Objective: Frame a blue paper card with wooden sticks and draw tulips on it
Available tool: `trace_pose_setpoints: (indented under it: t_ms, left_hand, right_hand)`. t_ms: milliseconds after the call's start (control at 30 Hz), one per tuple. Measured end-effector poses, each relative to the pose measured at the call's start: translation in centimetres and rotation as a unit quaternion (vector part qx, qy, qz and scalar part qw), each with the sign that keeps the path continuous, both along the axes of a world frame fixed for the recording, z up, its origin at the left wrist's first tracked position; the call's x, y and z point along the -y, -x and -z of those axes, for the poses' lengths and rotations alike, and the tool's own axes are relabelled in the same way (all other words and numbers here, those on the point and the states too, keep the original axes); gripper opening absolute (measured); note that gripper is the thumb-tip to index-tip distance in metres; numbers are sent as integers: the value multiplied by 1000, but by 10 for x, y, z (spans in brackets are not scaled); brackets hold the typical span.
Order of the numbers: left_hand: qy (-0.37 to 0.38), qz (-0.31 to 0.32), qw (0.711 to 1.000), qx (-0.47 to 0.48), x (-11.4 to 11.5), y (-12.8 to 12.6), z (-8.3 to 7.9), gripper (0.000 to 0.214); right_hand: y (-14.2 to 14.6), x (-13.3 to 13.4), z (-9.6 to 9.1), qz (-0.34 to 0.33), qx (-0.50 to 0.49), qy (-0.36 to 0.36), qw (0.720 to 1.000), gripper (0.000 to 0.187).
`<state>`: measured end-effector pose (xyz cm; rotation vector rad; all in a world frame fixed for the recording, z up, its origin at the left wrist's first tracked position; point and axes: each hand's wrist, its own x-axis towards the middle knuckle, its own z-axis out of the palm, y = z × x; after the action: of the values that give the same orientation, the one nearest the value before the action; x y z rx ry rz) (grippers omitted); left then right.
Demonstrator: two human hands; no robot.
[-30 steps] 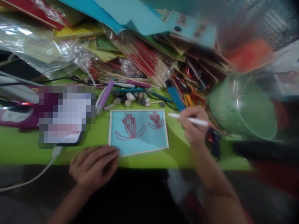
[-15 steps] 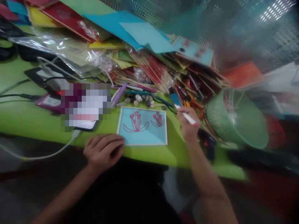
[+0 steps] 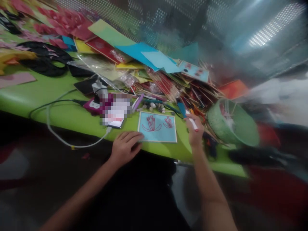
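A light blue card (image 3: pixel 158 136) with a pale border lies on the green table, bearing two red line drawings of flowers. My left hand (image 3: pixel 126 147) rests at its lower left corner, fingers stretched out and fingertips touching the edge, holding nothing. To the right of the card, my right hand (image 3: pixel 195 133) is closed around a white marker (image 3: pixel 192 121) with a red end. The marker is apart from the card. Just beyond the card lie several small stones (image 3: pixel 152 105) and a purple pen (image 3: pixel 138 102).
A phone (image 3: pixel 116 112), partly pixelated, lies left with a white cable (image 3: pixel 79 147). On the right stand a green basket (image 3: pixel 243 128) and a dark glue gun (image 3: pixel 211 146). Behind are sticks (image 3: pixel 163 83), orange-handled scissors (image 3: pixel 198 110) and coloured sheets (image 3: pixel 137 53). Pink paper flowers (image 3: pixel 69 22) lie far left.
The camera view has swung left, so more of the table's left side shows. My left hand stays at the card's corner; my right hand still holds the marker beside it.
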<state>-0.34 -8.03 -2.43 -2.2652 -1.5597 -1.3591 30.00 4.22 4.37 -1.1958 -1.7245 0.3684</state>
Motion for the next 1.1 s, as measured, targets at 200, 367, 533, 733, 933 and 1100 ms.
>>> trace_pose_setpoints:
  t_ms: [200,367,533,733,933,1100]
  left_hand:
    - [38,82,996,1,-2,19,-6,22]
    - [36,135,990,11,-8,20,-14,19]
    - [21,185,980,67,-8,21,-26,20]
    - [60,264,960,67,-23,22,-24,15]
    - [118,315,941,47,-27,27,-19,16]
    - [154,362,915,84,-32,40,-27,19]
  right_hand:
    - [-6,52,29,85,-51,117,988,35]
    - [-10,56,37,142,-34,118,982,42]
    - [-10,51,37,144,74,62,985,39]
    - [-6,58,34,107,220,12,969,29]
    - [0,62,34,141,286,20,948,27]
    - [4,64,30,153,302,49,940,26]
